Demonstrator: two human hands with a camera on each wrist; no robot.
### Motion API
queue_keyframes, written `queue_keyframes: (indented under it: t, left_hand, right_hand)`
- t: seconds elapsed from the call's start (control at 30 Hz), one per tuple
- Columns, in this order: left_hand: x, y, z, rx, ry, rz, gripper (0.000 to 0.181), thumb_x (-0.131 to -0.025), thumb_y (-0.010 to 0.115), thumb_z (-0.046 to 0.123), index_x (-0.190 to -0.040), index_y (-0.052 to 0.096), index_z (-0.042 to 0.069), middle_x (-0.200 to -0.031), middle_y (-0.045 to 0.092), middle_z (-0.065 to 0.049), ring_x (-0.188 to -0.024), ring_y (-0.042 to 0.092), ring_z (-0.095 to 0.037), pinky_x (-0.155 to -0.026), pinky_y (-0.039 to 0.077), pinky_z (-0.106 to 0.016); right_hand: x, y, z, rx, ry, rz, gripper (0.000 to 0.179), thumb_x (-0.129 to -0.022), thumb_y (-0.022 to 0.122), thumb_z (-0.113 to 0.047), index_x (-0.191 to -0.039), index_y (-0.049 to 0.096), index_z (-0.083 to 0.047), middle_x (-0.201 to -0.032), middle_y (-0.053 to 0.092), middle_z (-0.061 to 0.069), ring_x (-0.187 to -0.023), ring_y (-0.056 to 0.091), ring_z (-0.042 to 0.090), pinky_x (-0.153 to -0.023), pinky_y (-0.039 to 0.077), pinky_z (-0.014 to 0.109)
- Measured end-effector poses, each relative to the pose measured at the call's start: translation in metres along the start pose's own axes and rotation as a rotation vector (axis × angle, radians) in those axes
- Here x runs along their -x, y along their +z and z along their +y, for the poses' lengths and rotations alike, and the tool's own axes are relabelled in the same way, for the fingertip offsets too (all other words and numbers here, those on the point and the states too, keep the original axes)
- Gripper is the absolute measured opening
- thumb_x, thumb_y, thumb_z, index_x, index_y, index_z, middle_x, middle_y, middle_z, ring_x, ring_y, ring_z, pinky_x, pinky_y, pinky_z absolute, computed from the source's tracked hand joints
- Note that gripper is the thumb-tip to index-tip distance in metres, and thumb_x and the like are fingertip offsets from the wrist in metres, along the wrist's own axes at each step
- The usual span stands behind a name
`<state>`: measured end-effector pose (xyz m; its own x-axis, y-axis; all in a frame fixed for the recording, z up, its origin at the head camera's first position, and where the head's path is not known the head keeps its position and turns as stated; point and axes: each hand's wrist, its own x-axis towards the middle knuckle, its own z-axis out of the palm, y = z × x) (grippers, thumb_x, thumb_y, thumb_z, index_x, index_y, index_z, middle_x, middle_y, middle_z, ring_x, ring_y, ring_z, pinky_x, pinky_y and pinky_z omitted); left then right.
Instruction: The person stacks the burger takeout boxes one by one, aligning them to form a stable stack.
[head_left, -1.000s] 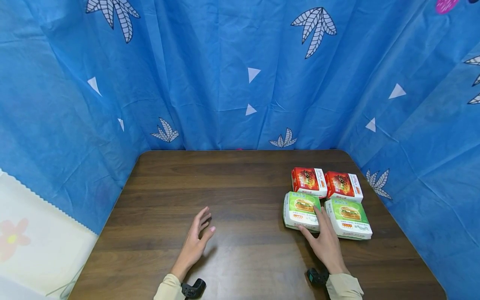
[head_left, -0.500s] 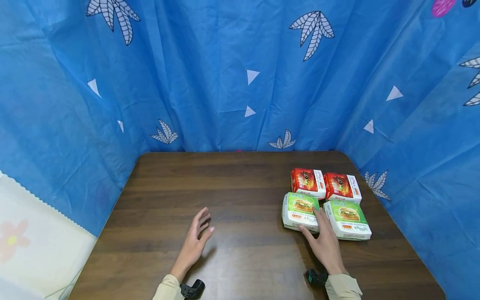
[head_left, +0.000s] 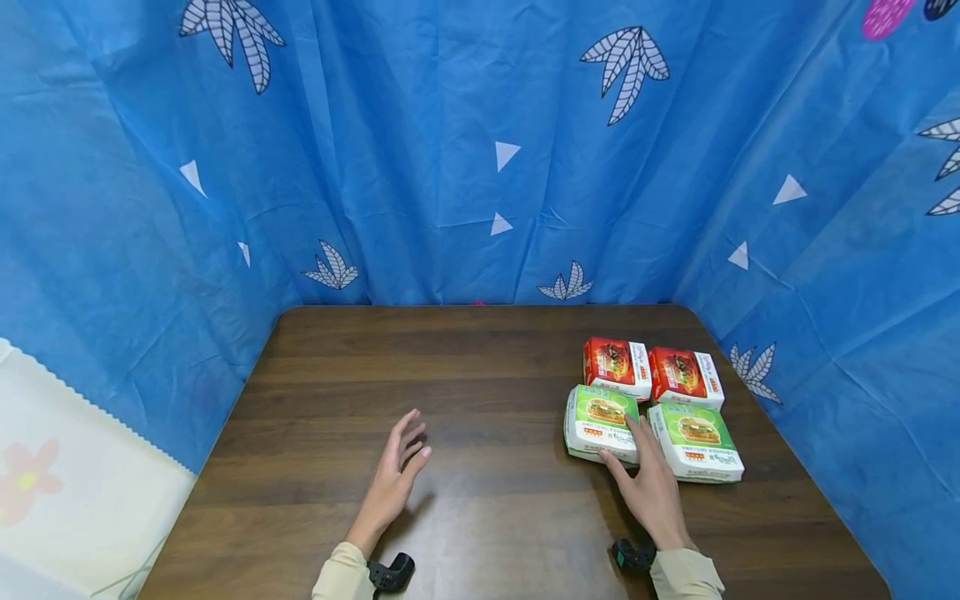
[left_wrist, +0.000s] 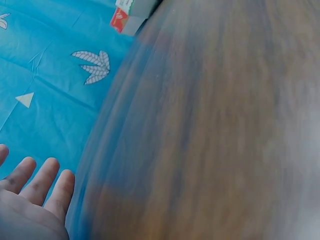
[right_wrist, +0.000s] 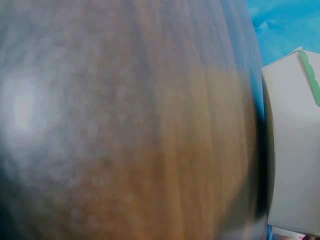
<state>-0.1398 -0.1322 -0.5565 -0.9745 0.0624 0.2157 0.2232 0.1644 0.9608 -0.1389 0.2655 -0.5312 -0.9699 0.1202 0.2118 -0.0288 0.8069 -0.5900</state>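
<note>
Four-sided cartons with burger pictures lie at the right of the table, two by two. My right hand (head_left: 651, 492) is at the near right corner of the left green-and-white burger box (head_left: 592, 429), thumb by its front edge and fingertips overlapping its right edge. A second green-and-white burger box (head_left: 697, 454) lies just right of those fingers. In the right wrist view, a white box side (right_wrist: 297, 150) shows, but no fingers. My left hand (head_left: 392, 479) hovers over the left-centre table with fingers relaxed and holds nothing; its fingers (left_wrist: 42, 182) are spread in the left wrist view.
Behind the green boxes sit two red-and-white burger boxes (head_left: 617, 365), side by side. The brown wooden table (head_left: 420, 358) is bordered by a blue patterned curtain (head_left: 420, 167) at the back and sides. A pale floral cloth (head_left: 75, 467) hangs at the left.
</note>
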Motion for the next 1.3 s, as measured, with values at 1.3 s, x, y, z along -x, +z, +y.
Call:
queue_keyframes:
  t: [1.3]
  left_hand:
    - [-0.002, 0.019, -0.009, 0.115, 0.01, 0.037, 0.057, -0.106, 0.056, 0.013, -0.157, 0.034, 0.001, -0.159, 0.039, -0.024, -0.142, 0.046, -0.042, -0.105, 0.043, -0.013]
  right_hand:
    - [0.005, 0.009, -0.025, -0.071, -0.066, 0.078, 0.076, -0.093, 0.079, -0.032, -0.156, 0.043, -0.012, -0.162, 0.036, 0.027, -0.145, 0.039, 0.047, -0.109, 0.039, 0.066]
